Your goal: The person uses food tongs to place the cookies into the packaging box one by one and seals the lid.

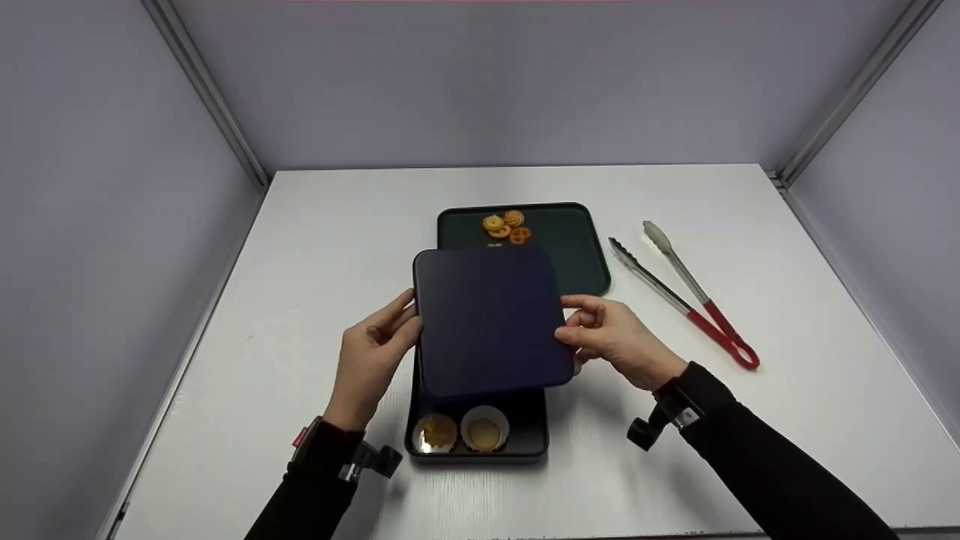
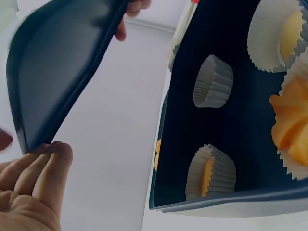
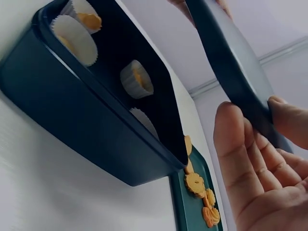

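A dark blue lid (image 1: 491, 322) is held tilted above a dark blue box (image 1: 525, 420). My left hand (image 1: 371, 356) grips the lid's left edge, while my right hand (image 1: 619, 337) pinches the opposite edge between thumb and fingers. Below, the box stands uncovered, partly hidden by the lid in the head view. Inside it are several white paper cups; the left wrist view shows a swirled cookie (image 2: 293, 120) in one, and a paper cup (image 2: 214, 82) lying toward the box's far end. In the right wrist view the lid (image 3: 231, 57) is apart from the box (image 3: 96, 115).
Behind the box lies a dark green tray (image 1: 581, 262) with several cookies (image 1: 499, 223), partly covered by the lid in the head view. Metal tongs with red handles (image 1: 720, 334) lie spread to the right. Pale walls (image 1: 480, 82) enclose the white table (image 1: 300, 247).
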Demonstrator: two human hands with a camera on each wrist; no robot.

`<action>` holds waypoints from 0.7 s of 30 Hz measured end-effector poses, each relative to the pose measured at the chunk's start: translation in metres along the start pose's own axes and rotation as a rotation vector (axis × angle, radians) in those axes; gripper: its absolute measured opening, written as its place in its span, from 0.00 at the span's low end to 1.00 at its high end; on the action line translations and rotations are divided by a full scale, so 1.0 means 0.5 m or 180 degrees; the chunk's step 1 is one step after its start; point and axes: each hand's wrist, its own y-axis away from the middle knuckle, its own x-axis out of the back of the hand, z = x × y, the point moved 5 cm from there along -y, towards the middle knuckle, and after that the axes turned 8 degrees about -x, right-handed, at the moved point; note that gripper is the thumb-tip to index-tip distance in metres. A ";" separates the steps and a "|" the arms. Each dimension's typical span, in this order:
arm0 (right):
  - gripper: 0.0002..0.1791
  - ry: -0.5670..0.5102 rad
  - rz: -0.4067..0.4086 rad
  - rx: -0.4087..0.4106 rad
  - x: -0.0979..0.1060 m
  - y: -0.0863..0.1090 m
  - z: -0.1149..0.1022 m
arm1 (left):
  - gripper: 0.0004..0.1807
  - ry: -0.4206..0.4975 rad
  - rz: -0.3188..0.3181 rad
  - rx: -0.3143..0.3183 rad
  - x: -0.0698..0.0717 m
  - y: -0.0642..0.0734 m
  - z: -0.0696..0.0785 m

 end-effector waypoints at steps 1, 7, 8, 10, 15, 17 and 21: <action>0.40 -0.0006 -0.0021 -0.0007 -0.003 0.001 0.000 | 0.26 -0.0049 0.0008 0.0024 0.002 0.001 0.000; 0.33 -0.0044 -0.0125 -0.0073 -0.017 0.008 0.007 | 0.28 -0.0397 -0.0058 0.0070 0.006 0.009 -0.001; 0.33 -0.0045 -0.0136 -0.0091 -0.020 0.009 0.008 | 0.28 -0.0455 -0.0072 0.0071 0.006 0.011 -0.001; 0.32 -0.0040 -0.0150 -0.0133 -0.024 0.012 0.012 | 0.27 -0.0601 -0.0103 0.0065 0.006 0.014 -0.001; 0.28 0.0054 -0.0141 -0.0254 -0.036 0.016 0.024 | 0.27 -0.0979 -0.0204 0.0033 0.006 0.027 -0.003; 0.26 0.0123 -0.0146 -0.0308 -0.041 0.016 0.032 | 0.27 -0.1108 -0.0245 0.0042 0.007 0.035 -0.007; 0.23 0.0278 -0.0169 -0.0417 -0.050 0.017 0.047 | 0.27 -0.1369 -0.0316 0.0061 0.007 0.053 -0.014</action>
